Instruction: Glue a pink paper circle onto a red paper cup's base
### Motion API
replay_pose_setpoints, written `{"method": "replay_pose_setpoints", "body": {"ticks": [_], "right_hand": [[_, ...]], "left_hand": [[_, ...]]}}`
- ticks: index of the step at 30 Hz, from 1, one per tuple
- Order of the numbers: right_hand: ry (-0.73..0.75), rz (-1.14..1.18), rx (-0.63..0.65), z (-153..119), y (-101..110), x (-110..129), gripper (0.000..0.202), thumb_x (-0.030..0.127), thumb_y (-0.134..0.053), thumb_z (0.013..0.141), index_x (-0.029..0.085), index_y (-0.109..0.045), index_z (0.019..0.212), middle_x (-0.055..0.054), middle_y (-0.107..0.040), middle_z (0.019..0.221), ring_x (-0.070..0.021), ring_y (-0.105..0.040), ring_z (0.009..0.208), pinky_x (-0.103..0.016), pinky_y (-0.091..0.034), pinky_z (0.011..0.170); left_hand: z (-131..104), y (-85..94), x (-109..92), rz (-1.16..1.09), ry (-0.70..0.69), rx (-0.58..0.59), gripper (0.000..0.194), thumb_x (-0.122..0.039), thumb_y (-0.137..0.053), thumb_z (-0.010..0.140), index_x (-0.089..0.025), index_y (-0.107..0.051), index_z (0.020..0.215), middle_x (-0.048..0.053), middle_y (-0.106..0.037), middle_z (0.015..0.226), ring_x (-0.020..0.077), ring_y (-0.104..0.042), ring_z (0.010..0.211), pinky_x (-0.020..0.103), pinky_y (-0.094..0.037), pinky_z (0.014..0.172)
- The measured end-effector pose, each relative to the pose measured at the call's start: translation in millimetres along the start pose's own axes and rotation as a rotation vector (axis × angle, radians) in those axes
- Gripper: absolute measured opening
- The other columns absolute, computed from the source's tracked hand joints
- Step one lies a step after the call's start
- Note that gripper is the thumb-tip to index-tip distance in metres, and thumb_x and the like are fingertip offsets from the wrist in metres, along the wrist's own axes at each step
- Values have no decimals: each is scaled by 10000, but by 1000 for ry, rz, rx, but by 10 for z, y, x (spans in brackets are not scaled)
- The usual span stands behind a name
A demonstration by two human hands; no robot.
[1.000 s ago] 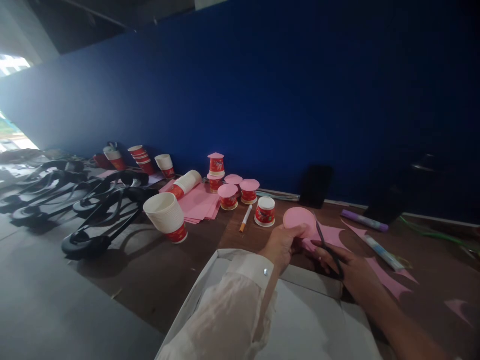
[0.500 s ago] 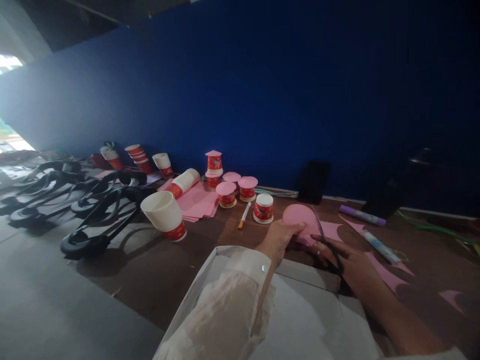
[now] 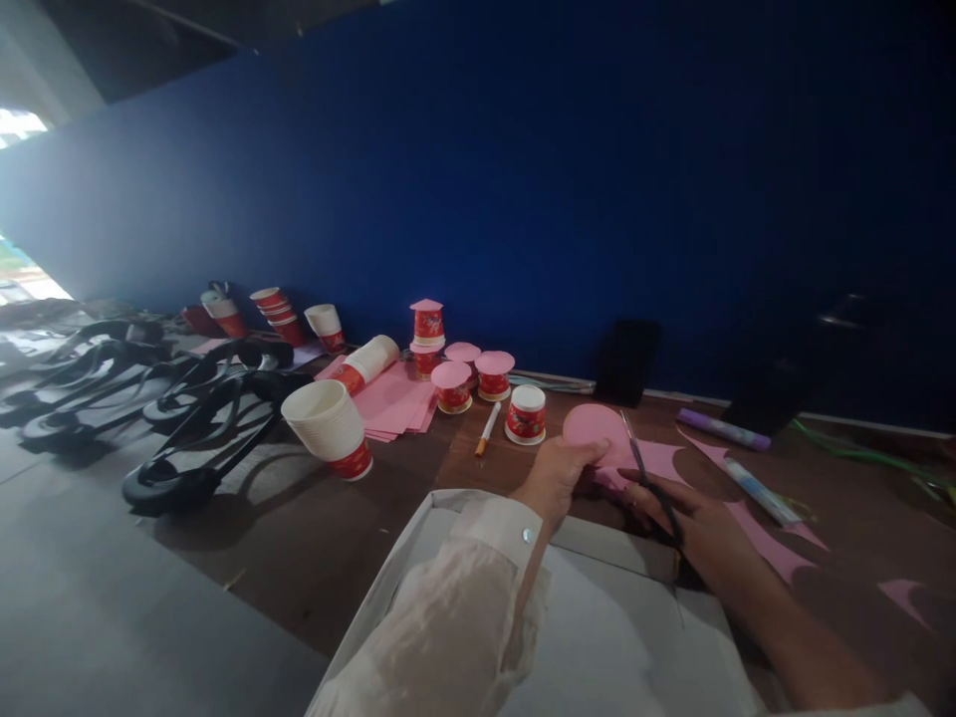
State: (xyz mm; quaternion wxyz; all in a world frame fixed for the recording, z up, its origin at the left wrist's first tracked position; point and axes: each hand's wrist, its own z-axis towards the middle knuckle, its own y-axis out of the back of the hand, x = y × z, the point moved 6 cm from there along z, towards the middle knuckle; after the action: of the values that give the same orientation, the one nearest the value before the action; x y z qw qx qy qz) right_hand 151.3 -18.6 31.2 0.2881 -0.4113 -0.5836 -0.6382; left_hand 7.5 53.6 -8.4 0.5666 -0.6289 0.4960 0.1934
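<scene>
The left hand (image 3: 557, 478) is pinched on a round pink paper disc (image 3: 596, 430), thumb flat on its face. The right hand (image 3: 687, 518), just beside it, is curled around the dark handles of scissors (image 3: 643, 470), whose slim blades point up along the disc's right edge; whether the blades are parted is hard to tell. The disc is held just right of an upturned paper cup (image 3: 526, 423), red with a white base.

A pale, crinkled sleeve (image 3: 440, 617) with a buttoned cuff covers the left forearm, above a smooth white box (image 3: 619, 617). The worktop (image 3: 403, 528) beneath is brown and matt, meeting a grey surface (image 3: 149, 617) at the lower left. To the right lie curved, pointed pink scraps (image 3: 769, 548), a purple marker (image 3: 723, 430) and a pale tube (image 3: 760, 493). To the left are a white pen with an orange end (image 3: 488, 430), red cups topped with thin pink rounds (image 3: 452, 396), flat pink sheets (image 3: 395, 406) and a tall, ribbed stack of nested cups (image 3: 329, 428). Beyond these sit looped black headgear (image 3: 213, 438). A plain, deep-blue partition (image 3: 448, 179) runs behind everything, brighter toward the daylit left.
</scene>
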Motion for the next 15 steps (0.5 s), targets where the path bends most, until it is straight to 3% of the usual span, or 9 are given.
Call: {"method": "replay_pose_setpoints", "body": {"ticks": [4,9,15], "right_hand": [[-54,98,75,11,-48,-55,623,643,-751,695,190,-803,1120,-55,-758,773,-208,-678,708,-287,-549,661],[-15,112,133,28,-79,-55,540,587,-798,657,204,-829,1037,-58,-757,753,-232,-690,705,-302,-558,649],[5,143,212,37,-142,-52,445,549,-851,607,240,-844,926,-71,-786,927,-274,-726,838,-309,-585,717]], "left_hand": [[17,35,-13,-29,-64,-64,364,-338,-889,640,-107,-687,837,45,-689,684,137,-620,533,252,-514,523],[49,84,-70,-122,-163,-156,274,-266,-873,629,-132,-678,768,-18,-633,609,99,-572,512,212,-478,517],[43,94,-115,-198,-200,-211,283,-235,-870,605,-133,-678,787,-25,-643,633,78,-542,512,189,-418,497]]}}
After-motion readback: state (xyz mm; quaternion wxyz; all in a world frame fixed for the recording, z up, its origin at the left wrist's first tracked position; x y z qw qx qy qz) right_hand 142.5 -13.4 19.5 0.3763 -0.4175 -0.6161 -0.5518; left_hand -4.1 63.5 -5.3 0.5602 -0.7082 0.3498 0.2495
